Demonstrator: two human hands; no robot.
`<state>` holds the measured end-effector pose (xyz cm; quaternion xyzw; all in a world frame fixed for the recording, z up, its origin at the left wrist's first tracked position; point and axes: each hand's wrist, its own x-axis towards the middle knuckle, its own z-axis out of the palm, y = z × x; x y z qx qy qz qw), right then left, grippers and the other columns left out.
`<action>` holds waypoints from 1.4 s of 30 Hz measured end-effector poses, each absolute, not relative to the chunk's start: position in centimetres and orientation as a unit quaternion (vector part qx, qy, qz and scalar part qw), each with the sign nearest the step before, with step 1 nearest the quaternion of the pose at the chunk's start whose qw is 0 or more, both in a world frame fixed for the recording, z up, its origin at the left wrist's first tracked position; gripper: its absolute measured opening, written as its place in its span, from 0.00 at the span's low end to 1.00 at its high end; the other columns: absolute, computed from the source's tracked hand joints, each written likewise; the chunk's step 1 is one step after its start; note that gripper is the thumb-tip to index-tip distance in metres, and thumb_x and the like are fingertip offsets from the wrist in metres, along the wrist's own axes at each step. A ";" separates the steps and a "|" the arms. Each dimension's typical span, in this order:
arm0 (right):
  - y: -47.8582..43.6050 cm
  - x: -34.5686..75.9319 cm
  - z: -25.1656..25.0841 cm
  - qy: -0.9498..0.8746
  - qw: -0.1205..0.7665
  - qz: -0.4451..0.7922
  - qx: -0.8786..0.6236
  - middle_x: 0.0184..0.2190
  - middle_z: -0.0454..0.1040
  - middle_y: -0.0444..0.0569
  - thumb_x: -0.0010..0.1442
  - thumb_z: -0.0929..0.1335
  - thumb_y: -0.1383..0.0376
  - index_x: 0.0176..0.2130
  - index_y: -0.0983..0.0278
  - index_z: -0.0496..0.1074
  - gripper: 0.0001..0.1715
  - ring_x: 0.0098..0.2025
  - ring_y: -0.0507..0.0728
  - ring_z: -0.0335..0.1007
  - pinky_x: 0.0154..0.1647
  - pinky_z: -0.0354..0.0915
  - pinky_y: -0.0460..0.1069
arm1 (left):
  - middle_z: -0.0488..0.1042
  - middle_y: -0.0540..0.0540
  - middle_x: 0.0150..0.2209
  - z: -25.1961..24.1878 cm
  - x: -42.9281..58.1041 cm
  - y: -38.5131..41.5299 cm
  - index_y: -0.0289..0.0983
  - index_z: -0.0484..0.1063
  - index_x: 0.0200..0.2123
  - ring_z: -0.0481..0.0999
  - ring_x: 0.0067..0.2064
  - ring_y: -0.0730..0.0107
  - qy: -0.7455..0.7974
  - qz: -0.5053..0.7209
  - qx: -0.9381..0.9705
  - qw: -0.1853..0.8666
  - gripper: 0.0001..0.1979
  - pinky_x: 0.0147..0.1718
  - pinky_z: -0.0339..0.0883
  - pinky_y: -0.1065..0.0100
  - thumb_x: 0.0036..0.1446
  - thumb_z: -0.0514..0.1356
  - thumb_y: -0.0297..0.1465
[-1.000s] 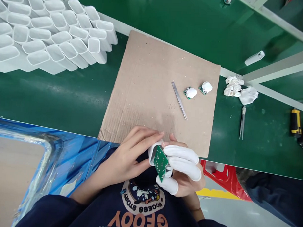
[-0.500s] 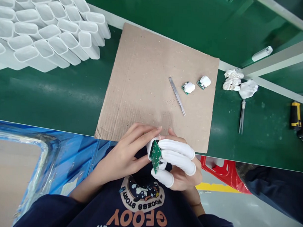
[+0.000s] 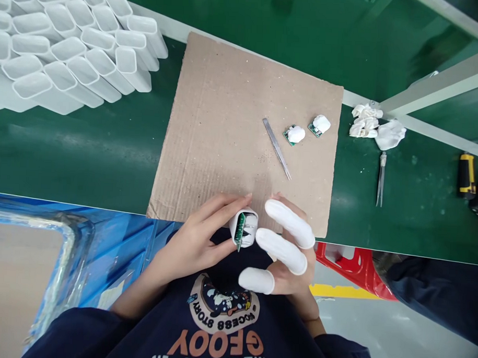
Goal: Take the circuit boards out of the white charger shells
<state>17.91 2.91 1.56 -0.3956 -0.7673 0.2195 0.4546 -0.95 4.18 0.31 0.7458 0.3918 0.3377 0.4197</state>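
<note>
Nearest of all, the dark sweatshirt carries a round patch and big orange letters, seen upside down from the head camera; the patch reads roughly "STORY" and the letters look like "GFOOY", though I cannot be sure of either. Just above it, at the near edge of the table, the left hand is closed around a small white housing, thumb beneath and fingers curled over its top. A green circuit board stands edge-on in the open end of the housing, mostly inside. The right hand is spread beside it, with white cots on three fingers; it grips nothing, and one covered fingertip sits just beside the housing. Below left lies a blue crate. Both hands hover over the near edge of a cardboard sheet on the green table. Farther out on the cardboard lie metal tweezers and two small boards with white blobs. Beyond its right edge are crumpled white cots and a second pair of tweezers. At far left, white housings are stacked in rows.
</note>
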 end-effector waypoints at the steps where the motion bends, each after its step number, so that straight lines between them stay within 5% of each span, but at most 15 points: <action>1: 2.9 18.3 1.6 -0.773 0.447 0.214 -0.397 0.61 0.64 0.52 0.60 0.71 0.54 0.60 0.53 0.65 0.30 0.63 0.68 0.63 0.65 0.61 0.70 | 0.70 0.41 0.55 0.2 -1.0 4.1 0.44 0.57 0.66 0.72 0.55 0.61 0.388 0.339 0.744 0.425 0.31 0.50 0.72 0.61 0.62 0.60 0.26; 10: 3.8 19.8 0.4 -0.859 0.364 0.107 -0.343 0.55 0.69 0.55 0.62 0.70 0.56 0.48 0.62 0.72 0.17 0.67 0.69 0.56 0.67 0.55 0.70 | 0.71 0.42 0.54 0.2 -0.9 4.0 0.44 0.58 0.65 0.74 0.54 0.62 0.392 0.305 0.739 0.455 0.29 0.52 0.73 0.63 0.63 0.60 0.28; 16: 3.9 21.0 0.6 -0.796 0.455 0.240 -0.319 0.57 0.68 0.56 0.64 0.69 0.59 0.60 0.61 0.66 0.26 0.59 0.64 0.67 0.60 0.69 0.65 | 0.70 0.43 0.54 0.5 -1.1 4.1 0.47 0.51 0.69 0.74 0.53 0.64 0.348 0.330 0.760 0.439 0.34 0.51 0.73 0.66 0.64 0.60 0.28; 25: 3.6 22.2 1.3 -0.819 0.428 0.203 -0.325 0.52 0.72 0.50 0.60 0.71 0.69 0.46 0.59 0.74 0.13 0.54 0.61 0.71 0.58 0.72 0.64 | 0.71 0.43 0.52 0.4 -1.2 4.2 0.50 0.47 0.70 0.75 0.51 0.63 0.318 0.305 0.763 0.473 0.37 0.50 0.74 0.65 0.63 0.61 0.33; 32: 3.3 22.7 2.0 -0.817 0.373 0.292 -0.328 0.53 0.71 0.52 0.65 0.68 0.65 0.60 0.62 0.66 0.24 0.57 0.58 0.69 0.65 0.65 0.63 | 0.71 0.42 0.49 0.6 -1.3 4.9 0.49 0.49 0.69 0.76 0.47 0.63 0.267 0.280 0.755 0.529 0.37 0.46 0.75 0.65 0.61 0.62 0.39; 37: 4.0 22.5 1.8 -0.855 0.342 0.259 -0.291 0.51 0.73 0.51 0.66 0.67 0.67 0.53 0.62 0.72 0.15 0.58 0.58 0.68 0.66 0.64 0.63 | 0.71 0.42 0.47 0.1 -1.3 5.5 0.47 0.51 0.69 0.74 0.45 0.63 0.259 0.281 0.754 0.534 0.36 0.44 0.74 0.65 0.61 0.62 0.40; 42: 4.3 22.7 1.6 -0.826 0.412 0.216 -0.319 0.43 0.73 0.49 0.61 0.72 0.67 0.43 0.61 0.73 0.09 0.49 0.58 0.74 0.56 0.74 0.61 | 0.71 0.42 0.47 0.3 -1.4 6.0 0.48 0.52 0.69 0.75 0.45 0.63 0.249 0.272 0.754 0.544 0.37 0.43 0.74 0.66 0.60 0.63 0.40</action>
